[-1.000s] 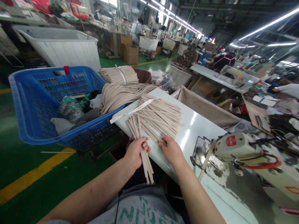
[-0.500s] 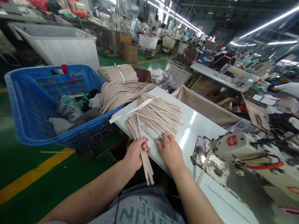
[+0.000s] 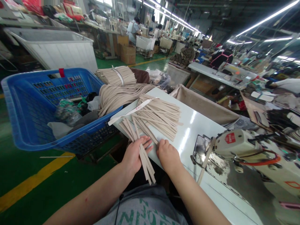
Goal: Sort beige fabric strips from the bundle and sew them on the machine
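My left hand (image 3: 136, 153) holds several beige fabric strips (image 3: 146, 164) under its thumb, with its fingers loosened and reaching to the right. The strips' lower ends hang towards my lap. Beside it, my right hand (image 3: 167, 153) is closed at the table edge, pinching the near end of a beige strip (image 3: 150, 134); its fingertips are partly hidden. Beyond both hands a loose pile of beige strips (image 3: 161, 114) lies fanned on the white table (image 3: 187, 137). A white band with red marks (image 3: 138, 107) lies across the pile's far left end.
A sewing machine (image 3: 236, 140) stands to the right, a strip lying by its needle area. At left is a blue basket (image 3: 28, 131) with bags. Long beige strips (image 3: 119, 93) and a tied bundle (image 3: 116, 76) lie behind it. A fabric-lined bin (image 3: 203, 106) adjoins the table.
The left hand's fingers have loosened and extended to the right. My right hand has curled closed and drawn a strip from the pile towards me and the left hand.
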Available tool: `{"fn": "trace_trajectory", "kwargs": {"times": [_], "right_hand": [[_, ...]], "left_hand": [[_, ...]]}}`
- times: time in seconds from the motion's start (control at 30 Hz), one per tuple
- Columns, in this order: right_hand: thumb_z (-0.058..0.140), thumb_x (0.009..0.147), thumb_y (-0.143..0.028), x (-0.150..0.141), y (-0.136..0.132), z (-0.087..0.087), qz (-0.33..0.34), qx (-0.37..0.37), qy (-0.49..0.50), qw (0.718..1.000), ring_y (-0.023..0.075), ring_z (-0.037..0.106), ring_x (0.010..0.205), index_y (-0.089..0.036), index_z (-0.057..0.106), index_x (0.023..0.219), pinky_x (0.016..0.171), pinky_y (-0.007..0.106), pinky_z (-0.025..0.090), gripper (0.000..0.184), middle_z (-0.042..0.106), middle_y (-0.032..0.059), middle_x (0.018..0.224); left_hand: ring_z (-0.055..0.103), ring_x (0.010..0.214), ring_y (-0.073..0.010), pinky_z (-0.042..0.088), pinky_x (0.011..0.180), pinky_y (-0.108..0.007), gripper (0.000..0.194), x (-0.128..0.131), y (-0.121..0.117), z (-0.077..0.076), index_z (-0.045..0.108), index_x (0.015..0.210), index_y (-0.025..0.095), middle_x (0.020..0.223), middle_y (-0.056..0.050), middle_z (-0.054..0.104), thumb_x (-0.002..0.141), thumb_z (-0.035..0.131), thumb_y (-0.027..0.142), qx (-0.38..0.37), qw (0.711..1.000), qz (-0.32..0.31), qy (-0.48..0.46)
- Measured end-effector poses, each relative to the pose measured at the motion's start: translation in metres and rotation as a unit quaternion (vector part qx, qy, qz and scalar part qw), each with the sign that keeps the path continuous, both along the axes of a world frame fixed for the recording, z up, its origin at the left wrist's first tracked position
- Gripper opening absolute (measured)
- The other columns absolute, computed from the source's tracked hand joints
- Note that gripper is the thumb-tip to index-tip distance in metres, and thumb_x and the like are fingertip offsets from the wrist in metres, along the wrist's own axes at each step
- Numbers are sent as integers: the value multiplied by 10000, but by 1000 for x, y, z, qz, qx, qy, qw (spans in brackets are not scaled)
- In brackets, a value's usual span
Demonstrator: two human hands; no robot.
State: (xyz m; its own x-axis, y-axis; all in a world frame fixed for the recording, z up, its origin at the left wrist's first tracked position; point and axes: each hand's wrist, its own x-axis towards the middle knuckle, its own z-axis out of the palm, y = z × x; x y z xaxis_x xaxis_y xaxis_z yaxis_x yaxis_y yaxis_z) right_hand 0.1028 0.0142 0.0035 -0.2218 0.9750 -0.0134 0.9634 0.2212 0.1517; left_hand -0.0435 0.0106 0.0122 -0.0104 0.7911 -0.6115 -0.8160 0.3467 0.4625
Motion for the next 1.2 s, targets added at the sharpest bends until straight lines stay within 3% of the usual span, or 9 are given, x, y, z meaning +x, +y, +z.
{"fn": "trace_trajectory", "kwargs": {"times": [0.23,0.4,0.5,0.57,0.7,0.8,0.93,1.03,1.2], "right_hand": [[470,954,-153,-6,-5,31,-30,-66,58,996,235,699,798,-154,542,1068,650,285,447,136,701,109,884],[399,1034,-246,-8,-5,51,109,-122,209,964,186,683,826,-207,598,1120,704,260,445,220,722,50,937],[397,1049,-315,8,16,44,76,-36,249,965,199,647,925,-204,661,995,834,288,466,292,695,73,967],[529,985,-272,20,31,30,40,37,220,974,248,602,1054,-157,642,1132,951,354,454,218,666,126,1112],[613,921,-190,32,42,2,42,66,168,983,274,552,1110,-130,578,1256,1005,399,444,343,617,139,1180],[572,951,-174,29,35,-6,37,75,141,986,256,563,1015,-156,608,1132,942,386,464,186,620,109,1070],[532,969,-140,21,26,-2,66,70,54,994,255,562,942,-160,613,1055,860,383,477,120,620,102,1005],[543,947,-101,17,24,3,82,64,1,995,263,563,933,-146,611,1076,810,368,487,152,622,116,996],[555,936,-103,19,27,4,70,53,-11,996,255,573,905,-158,610,1037,798,356,489,127,621,111,978]], "left_hand": [[735,962,-281,626,836,-411,153,-3,-3,4,672,1038,98,1119,-208,716,924,576,128,-8,1000,-8,-15],[707,778,-199,616,753,-320,92,-1,6,-5,658,837,107,847,-120,716,869,700,182,29,997,-36,-55],[572,537,-96,584,639,-254,153,-1,11,-9,604,735,127,592,5,571,814,730,89,4,998,-11,-56],[472,454,-57,565,596,-232,142,-2,12,-9,609,761,131,526,57,478,815,726,72,-22,998,5,-60],[454,438,-56,565,594,-224,96,-4,11,-6,639,804,119,481,80,404,825,727,86,-20,997,-6,-70],[554,497,-86,598,651,-258,40,-3,10,-8,664,844,98,512,38,497,841,686,64,-30,998,-3,-58],[725,739,-203,631,719,-336,37,0,10,-10,665,879,92,763,-108,705,868,636,72,-38,998,-8,-40],[748,826,-242,636,729,-350,59,1,10,-7,666,905,89,919,-166,742,877,617,71,-33,999,-18,-31],[755,824,-240,634,698,-320,57,2,9,-1,657,891,87,961,-175,750,879,608,60,-41,999,-13,-29]]}}
